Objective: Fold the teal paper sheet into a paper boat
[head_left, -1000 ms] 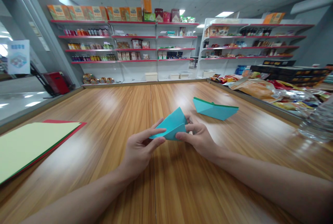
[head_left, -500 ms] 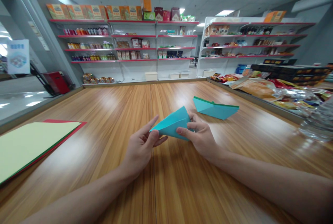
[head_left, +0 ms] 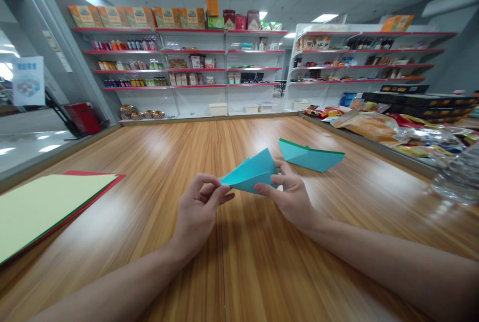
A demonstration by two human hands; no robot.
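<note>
A folded piece of light blue paper (head_left: pixel 249 172) is held up over the wooden table, its flaps partly spread and its narrow point toward the left. My left hand (head_left: pixel 202 200) pinches that point between thumb and index finger. On the wide end, my right hand (head_left: pixel 290 192) grips the paper, thumb on the near face and the other fingers partly hidden behind. Just beyond my right hand lies a folded paper boat (head_left: pixel 312 156), light blue with a green top edge, resting on the table.
Yellow, green and red paper sheets (head_left: pixel 48 207) lie stacked at the left on the wooden table (head_left: pixel 164 152). A clear plastic container (head_left: pixel 458 177) stands at the right edge. Snack packets (head_left: pixel 374 127) and black boxes (head_left: pixel 415 102) sit beyond the right rim. Stocked shelves (head_left: pixel 190 52) line the back.
My left index finger was stretched out and has curled down to pinch the paper's point. The folded paper has tipped slightly, and its flaps look a little further apart.
</note>
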